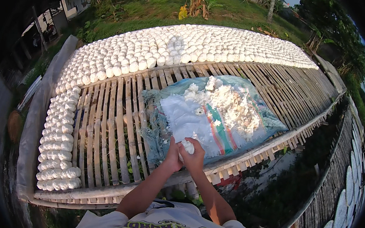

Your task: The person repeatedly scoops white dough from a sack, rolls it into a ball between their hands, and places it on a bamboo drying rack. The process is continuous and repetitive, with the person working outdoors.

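My left hand point(172, 157) and my right hand point(194, 158) are pressed together, fingers curled around a small white lump of crumbly pulp point(188, 146). Part of that lump shows between the fingers; the palms hide the remainder. Both hands are above the near edge of a white woven sack point(181, 114), which lies over bluish-green netting point(158, 148). On the sack's right half rests a loose heap of white, crumbly pulp point(234, 107), with scattered bits around it.
A slatted bamboo rack point(104, 129) supports the sack. Rows of white, rounded lumps point(122, 58) cover its far side and left end. Along its near side runs a bamboo rail point(265, 146). Pale flat discs point(340, 212) lie on another rack at right.
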The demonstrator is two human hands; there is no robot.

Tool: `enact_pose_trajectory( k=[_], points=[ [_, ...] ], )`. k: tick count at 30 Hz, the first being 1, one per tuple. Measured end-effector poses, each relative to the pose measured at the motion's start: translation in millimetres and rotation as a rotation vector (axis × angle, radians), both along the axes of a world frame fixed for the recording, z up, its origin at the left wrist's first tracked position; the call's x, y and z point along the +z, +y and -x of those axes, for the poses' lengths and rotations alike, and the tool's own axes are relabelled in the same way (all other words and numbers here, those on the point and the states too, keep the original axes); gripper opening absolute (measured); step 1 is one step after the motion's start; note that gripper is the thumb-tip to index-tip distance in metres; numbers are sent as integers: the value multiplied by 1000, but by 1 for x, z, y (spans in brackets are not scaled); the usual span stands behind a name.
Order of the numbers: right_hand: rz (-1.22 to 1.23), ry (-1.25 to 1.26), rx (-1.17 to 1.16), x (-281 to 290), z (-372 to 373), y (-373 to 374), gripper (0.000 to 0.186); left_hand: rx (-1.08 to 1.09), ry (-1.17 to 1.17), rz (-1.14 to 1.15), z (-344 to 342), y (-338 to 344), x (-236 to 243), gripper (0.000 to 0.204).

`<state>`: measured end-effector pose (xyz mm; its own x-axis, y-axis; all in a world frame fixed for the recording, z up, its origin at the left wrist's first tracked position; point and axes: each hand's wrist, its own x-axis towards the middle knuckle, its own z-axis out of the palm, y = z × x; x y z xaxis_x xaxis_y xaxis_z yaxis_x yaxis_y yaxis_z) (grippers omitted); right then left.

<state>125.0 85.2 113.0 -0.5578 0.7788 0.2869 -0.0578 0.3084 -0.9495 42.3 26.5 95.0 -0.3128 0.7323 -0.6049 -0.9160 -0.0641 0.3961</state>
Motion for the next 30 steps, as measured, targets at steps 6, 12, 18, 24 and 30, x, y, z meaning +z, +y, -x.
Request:
enact_pose_trajectory(
  k=[6,12,18,24,30],
  points=[
    [-263,72,229,10,-17,5,50,-267,-4,-242,13,-14,4,79],
    [-85,-83,112,11,-1,-5,49,177,-139,-88,-1,0,-15,72],
    [-238,34,190,11,-6,-9,47,-196,-28,-157,24,-20,-31,76],
    [17,52,161,11,11,-2,40,14,-16,-146,16,-7,-18,79],
    [-266,123,127,20,10,-13,37,21,-201,-263,16,-32,32,40]
  ],
)
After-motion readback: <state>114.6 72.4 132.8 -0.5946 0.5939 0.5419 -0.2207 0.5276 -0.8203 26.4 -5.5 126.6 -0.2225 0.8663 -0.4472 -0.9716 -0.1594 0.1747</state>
